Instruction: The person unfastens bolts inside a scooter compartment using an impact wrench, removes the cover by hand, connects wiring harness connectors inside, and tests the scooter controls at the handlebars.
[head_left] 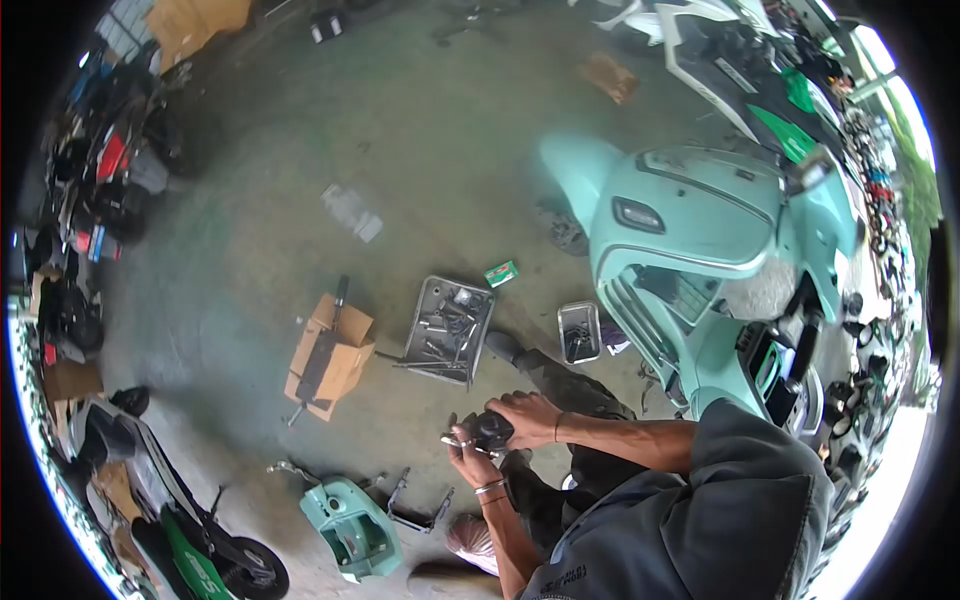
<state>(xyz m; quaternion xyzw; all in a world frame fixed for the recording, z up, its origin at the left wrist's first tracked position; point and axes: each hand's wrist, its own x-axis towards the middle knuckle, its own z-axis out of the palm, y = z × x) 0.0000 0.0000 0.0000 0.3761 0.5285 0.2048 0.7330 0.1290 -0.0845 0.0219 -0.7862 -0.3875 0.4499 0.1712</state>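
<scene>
A small dark, rounded part [491, 431] is between my two hands; its exact kind I cannot make out. My right hand [524, 418] closes over its upper side. Below and to the left, my left hand [470, 462] is wrapped against the same part, with a short silver metal piece [456, 441] at its fingers. Just beyond my hands, a metal tray [424, 364] holds several hand tools and loose pieces. A smaller tray [596, 327] with dark pieces lies by the scooter.
A mint-green scooter [690, 205] stands close on the right. On the floor are a cardboard box [347, 375] with a long dark bar across it, a green-and-white small box [501, 273], and a mint-green body panel [340, 507]. Another scooter [190, 550] stands lower left.
</scene>
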